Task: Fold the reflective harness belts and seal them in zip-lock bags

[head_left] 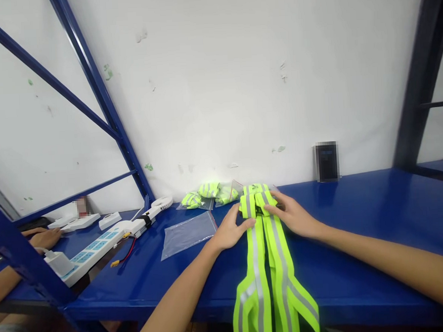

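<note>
A neon-yellow reflective strap vest (256, 253) with grey stripes lies across the blue table, its far end folded into a bundle and its near straps hanging over the front edge. My left hand (230, 227) grips the left side of the folded part, thumb on top. On the right side, my right hand (289, 212) holds the same bundle, thumb on top and fingers partly hidden behind it. A dark buckle shows faintly between the two hands. Left of my left hand lies a flat clear zip bag (188, 233).
Several bagged yellow vests (209, 190) sit against the wall. A white power strip (96, 252), a small white fan (161, 204) and a red-black cable (128, 250) are at left, beside a blue rack post (102, 93). Another person's hand (47, 238) rests beyond. A dark box (327, 163) stands back right.
</note>
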A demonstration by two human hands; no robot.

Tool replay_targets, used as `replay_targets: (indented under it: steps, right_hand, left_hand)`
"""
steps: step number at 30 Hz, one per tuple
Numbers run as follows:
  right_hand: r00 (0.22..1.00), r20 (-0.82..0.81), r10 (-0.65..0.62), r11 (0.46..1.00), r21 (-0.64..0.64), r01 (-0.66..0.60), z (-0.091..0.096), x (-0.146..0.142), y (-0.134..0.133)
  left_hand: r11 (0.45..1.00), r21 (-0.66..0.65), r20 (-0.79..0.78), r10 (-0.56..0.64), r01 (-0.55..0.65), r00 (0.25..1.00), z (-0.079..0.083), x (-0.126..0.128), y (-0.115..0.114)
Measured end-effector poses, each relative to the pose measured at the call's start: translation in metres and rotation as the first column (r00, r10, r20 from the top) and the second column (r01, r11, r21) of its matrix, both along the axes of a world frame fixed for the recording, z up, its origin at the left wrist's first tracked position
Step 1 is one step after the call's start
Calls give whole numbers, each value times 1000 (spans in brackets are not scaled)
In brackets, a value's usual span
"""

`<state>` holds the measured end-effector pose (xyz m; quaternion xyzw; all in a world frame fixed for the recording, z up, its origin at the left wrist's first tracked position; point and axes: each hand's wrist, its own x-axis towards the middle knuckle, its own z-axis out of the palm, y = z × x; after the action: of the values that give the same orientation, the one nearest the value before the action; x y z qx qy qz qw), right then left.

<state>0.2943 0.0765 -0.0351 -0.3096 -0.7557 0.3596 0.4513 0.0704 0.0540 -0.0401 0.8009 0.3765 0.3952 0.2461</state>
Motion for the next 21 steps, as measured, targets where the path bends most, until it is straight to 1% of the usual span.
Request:
replay_targets:
  steps: [1,2,3,4,5,7,9,11,12,15,16,18,19,21]
  right_hand:
    - [997,-73,27,990,-133,-37,0,-2,0]
    - [989,-139,45,966,-246,-79,0,-3,1]
    - [979,-197,48,936,-334,-113,-1,-5,1]
    - [969,-242,44,907,-396,-140,-3,-6,2]
    - [961,-274,46,884,-437,-167,-5,-6,2]
    - [949,-298,104,844,-479,-243,-7,-7,1]
    - [942,-277,192,818,-485,-309,-8,-6,-1]
    - [935,-229,270,815,-464,-349,-6,-4,-6]
    - [931,-204,302,817,-448,-363,-4,-4,-8]
    - [913,-141,383,821,-403,-406,0,-3,-13]
    - [913,-132,386,830,-382,-406,1,-3,-13]
    - [927,-129,353,866,-330,-375,2,-5,-14]
    - [935,-131,328,884,-306,-353,2,-6,-14]
    - [948,-124,293,903,-290,-317,0,-7,-13]
  left_hand:
    - [998,48,-51,42,-40,998,0,-1,0]
    - [992,104,-98,88,-78,991,-1,-2,0]
    - [981,165,-137,129,-106,982,-1,-3,0]
    - [967,225,-171,162,-122,972,-1,-4,1]
    - [952,277,-194,187,-129,963,0,-5,1]
    - [930,344,-223,213,-127,951,2,-6,0]
    - [927,354,-232,211,-120,950,4,-7,1]
    - [944,308,-195,184,-118,963,5,-7,1]
    - [957,261,-148,169,-126,975,4,-6,2]
    - [989,41,72,136,-139,988,1,-4,5]
    - [991,-45,132,131,-126,982,0,-3,6]
    - [979,-189,204,112,-74,972,-2,0,6]
    - [970,-241,222,95,-40,970,-2,1,6]
    - [952,-303,245,45,32,968,-3,3,5]
